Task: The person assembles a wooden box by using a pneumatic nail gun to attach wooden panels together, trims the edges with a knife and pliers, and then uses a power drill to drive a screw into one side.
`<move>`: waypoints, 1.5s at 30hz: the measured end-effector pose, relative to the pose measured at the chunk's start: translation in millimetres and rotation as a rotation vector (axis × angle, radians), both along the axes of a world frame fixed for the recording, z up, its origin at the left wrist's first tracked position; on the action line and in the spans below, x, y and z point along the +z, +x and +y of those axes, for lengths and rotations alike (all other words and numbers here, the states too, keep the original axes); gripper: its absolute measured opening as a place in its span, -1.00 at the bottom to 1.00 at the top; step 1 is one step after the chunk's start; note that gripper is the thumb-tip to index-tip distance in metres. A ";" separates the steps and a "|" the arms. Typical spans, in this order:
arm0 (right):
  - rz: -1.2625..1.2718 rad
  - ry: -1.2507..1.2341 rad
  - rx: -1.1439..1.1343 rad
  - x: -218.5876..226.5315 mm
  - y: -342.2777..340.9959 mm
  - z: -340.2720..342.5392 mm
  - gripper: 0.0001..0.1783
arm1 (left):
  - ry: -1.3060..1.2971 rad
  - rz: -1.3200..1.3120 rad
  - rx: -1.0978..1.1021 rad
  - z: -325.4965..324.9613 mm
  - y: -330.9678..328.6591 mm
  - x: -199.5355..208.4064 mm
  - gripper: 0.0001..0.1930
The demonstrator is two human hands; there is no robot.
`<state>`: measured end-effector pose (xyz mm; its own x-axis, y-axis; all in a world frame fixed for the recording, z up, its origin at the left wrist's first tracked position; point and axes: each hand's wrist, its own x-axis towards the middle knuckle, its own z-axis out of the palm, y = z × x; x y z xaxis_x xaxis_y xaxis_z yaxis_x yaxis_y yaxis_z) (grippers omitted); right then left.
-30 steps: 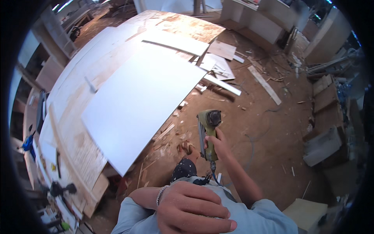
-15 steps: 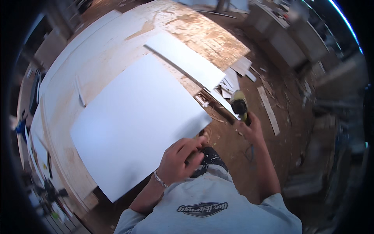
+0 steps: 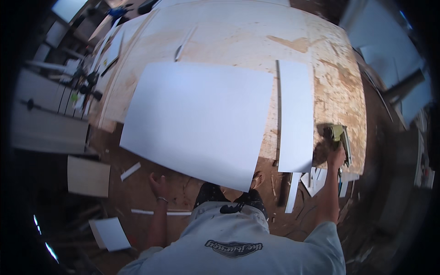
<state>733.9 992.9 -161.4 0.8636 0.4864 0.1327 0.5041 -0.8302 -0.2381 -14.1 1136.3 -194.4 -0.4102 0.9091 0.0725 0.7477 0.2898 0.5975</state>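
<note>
A yellow-green nail gun (image 3: 338, 132) is in my right hand (image 3: 337, 157), whose fingers wrap round its handle. The gun is over the rough board at the right side of the worktable, just right of a narrow white panel (image 3: 295, 119). My left hand (image 3: 158, 185) hangs below the near edge of a large white panel (image 3: 197, 119). Its fingers are apart and nothing is in them. The large panel lies flat on the table, its near right corner jutting out over my legs. A narrow gap separates the two panels.
The wooden worktable (image 3: 238, 43) extends behind the panels, with a thin strip (image 3: 185, 43) lying on it. White offcuts (image 3: 316, 181) show beyond the table's near right edge. Loose boards (image 3: 88, 176) and a white piece (image 3: 112, 233) are at the lower left.
The view has swung round, so the panels now appear squarer to me. My right hand has carried the nail gun over the table's right side. My left hand has moved left, away from my body.
</note>
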 end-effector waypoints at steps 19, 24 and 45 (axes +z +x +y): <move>-0.075 -0.235 1.240 58.0 -317.2 -14.4 -0.17 | -0.227 -1.540 0.317 82.9 17.2 -11.7 -0.59; 0.141 0.330 1.037 164.3 -287.6 -12.0 -0.19 | 0.046 -1.042 0.185 38.8 85.5 214.4 -0.60; 0.565 1.352 0.920 345.0 -192.8 155.6 -0.46 | 1.090 0.477 -1.257 129.1 346.3 477.1 -0.41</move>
<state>541.0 1148.5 183.6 0.4692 0.6156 0.6331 0.2758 0.5790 -0.7673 332.2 1265.4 282.7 0.6923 0.0850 0.7166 0.3367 -0.9164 -0.2165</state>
